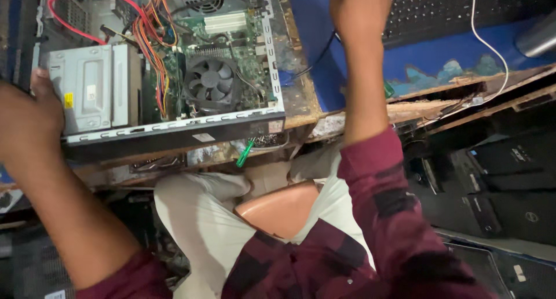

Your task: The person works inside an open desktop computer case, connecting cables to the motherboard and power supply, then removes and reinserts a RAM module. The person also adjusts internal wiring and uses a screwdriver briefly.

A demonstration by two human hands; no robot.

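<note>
An open desktop computer case [174, 134] lies on its side on a worn wooden bench. Inside it I see a green board, a black cooling fan [209, 81], a silver drive cage [87, 87] and a bundle of coloured wires [152, 29]. My left hand [29, 116] grips the left end of the case, thumb resting on the drive cage. My right hand [359, 9] is raised at the top edge over a blue mat [313, 44], beside a black keyboard [452, 9]. Its fingers are cut off, so what it holds is hidden.
A green-handled screwdriver [244, 154] hangs over the bench's front edge. A white cable [492, 50] crosses the mat, and a grey cylinder [538, 38] lies at the far right. Black computer towers [509, 189] stand on the floor to the right. My knees are below the bench.
</note>
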